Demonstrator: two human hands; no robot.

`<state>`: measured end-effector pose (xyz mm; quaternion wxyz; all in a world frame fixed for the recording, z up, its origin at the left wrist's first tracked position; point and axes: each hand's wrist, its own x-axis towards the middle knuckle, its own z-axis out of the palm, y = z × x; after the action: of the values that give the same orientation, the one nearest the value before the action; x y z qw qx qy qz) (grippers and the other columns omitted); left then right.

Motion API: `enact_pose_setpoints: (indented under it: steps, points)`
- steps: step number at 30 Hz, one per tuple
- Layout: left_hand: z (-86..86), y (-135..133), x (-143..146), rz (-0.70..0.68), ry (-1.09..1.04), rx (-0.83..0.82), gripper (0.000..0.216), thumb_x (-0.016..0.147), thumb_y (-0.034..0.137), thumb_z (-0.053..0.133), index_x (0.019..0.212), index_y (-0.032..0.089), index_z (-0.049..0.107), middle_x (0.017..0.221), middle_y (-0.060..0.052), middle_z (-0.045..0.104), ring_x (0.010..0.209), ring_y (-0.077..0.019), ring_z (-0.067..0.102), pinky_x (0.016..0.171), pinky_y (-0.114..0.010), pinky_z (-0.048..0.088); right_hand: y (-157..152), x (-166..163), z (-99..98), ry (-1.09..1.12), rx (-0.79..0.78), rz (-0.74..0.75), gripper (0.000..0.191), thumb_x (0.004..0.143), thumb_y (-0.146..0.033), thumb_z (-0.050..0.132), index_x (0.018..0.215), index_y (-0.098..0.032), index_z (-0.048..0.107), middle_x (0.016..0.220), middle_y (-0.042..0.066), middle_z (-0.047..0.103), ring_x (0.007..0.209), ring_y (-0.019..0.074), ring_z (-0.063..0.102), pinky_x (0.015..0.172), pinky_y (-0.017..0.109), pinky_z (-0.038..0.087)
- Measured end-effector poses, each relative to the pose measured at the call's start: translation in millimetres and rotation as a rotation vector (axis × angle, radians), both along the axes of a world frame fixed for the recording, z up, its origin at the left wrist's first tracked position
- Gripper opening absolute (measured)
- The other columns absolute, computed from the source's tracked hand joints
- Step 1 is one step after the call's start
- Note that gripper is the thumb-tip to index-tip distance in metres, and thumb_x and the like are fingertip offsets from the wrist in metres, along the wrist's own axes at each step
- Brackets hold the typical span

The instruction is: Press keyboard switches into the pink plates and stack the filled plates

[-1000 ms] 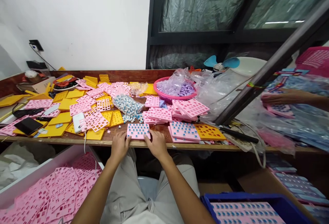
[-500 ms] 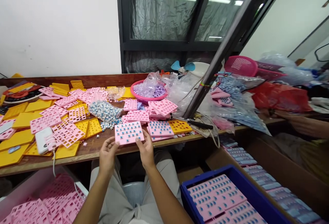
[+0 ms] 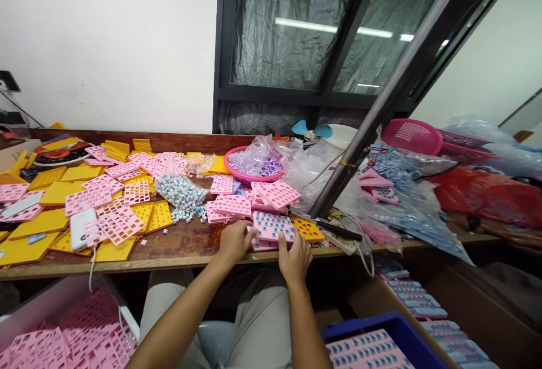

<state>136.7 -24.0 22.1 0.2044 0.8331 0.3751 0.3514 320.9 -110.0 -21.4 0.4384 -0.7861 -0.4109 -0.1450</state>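
Note:
A pink plate (image 3: 273,225) filled with small blue switches lies on top of a short stack of like plates at the front edge of the wooden table (image 3: 186,245). My left hand (image 3: 235,242) curls its fingers round the plate's left edge. My right hand (image 3: 295,256) grips its near right corner. A yellow plate (image 3: 308,229) lies just right of the stack. Left of my hands sits a clear bag of blue-white switches (image 3: 180,191), some spilled beside it.
Empty pink and yellow frames (image 3: 118,222) litter the table's left half, with a white power bank (image 3: 80,228). Behind stand a pink basin (image 3: 249,168) and plastic bags. A slanted metal pole (image 3: 381,109) rises at right. A blue crate (image 3: 381,346) of filled plates sits below right.
The filled pink plate was lifted off the table in front of me and carried right onto the stack beside the yellow plate. Both hands moved right with it.

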Motion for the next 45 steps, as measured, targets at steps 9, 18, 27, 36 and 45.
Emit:
enact_pose_setpoints:
  steps: [9,18,27,36,45]
  points:
    - [6.8,86.7,-47.6,-0.040,0.382,0.351,0.040,0.081,0.024,0.072,0.118,0.023,0.059,0.128,-0.012,0.059,0.123,-0.0305,0.048,0.101,-0.045,0.040,-21.5,-43.2,9.1,-0.073,0.354,0.060,0.056,0.096,-0.051,0.054,0.136,-0.012,0.051,0.133,0.022,0.057,0.127,0.0344,0.051,0.107,0.053,0.037]
    - [25.2,80.0,-102.9,-0.241,0.053,0.205,0.017,0.080,0.011,0.056,0.095,0.019,0.057,0.118,-0.011,0.061,0.113,-0.0248,0.054,0.098,-0.038,0.044,-23.4,-82.7,7.4,-0.090,0.366,0.321,0.042,0.094,-0.038,0.062,0.129,-0.017,0.056,0.123,0.016,0.063,0.119,0.0312,0.057,0.103,0.055,0.044]
    - [16.6,12.0,-189.2,-0.464,-0.249,-0.264,0.030,0.078,0.041,0.072,0.086,0.020,0.053,0.138,-0.015,0.054,0.124,-0.0313,0.054,0.099,-0.041,0.047,-15.6,-154.1,33.5,-0.162,0.159,0.919,0.062,0.093,-0.028,0.063,0.150,-0.025,0.038,0.147,0.013,0.049,0.137,0.0304,0.045,0.110,0.053,0.041]
    - [-13.2,34.4,-243.6,0.420,0.024,0.087,0.019,0.092,0.022,0.054,0.106,0.021,0.067,0.108,-0.009,0.062,0.109,-0.0254,0.059,0.099,-0.040,0.046,-5.2,-178.4,25.4,-0.307,-0.101,0.949,0.030,0.088,-0.017,0.061,0.116,-0.023,0.067,0.109,0.010,0.068,0.101,0.0270,0.057,0.090,0.044,0.041]
    - [-33.4,49.1,-245.5,0.412,0.236,0.017,0.014,0.095,0.025,0.055,0.096,0.020,0.068,0.100,-0.008,0.064,0.095,-0.0214,0.062,0.084,-0.031,0.046,74.8,-185.0,63.1,-0.355,-0.447,1.056,0.032,0.095,-0.034,0.057,0.121,-0.020,0.066,0.115,0.011,0.067,0.107,0.0229,0.059,0.095,0.033,0.042]
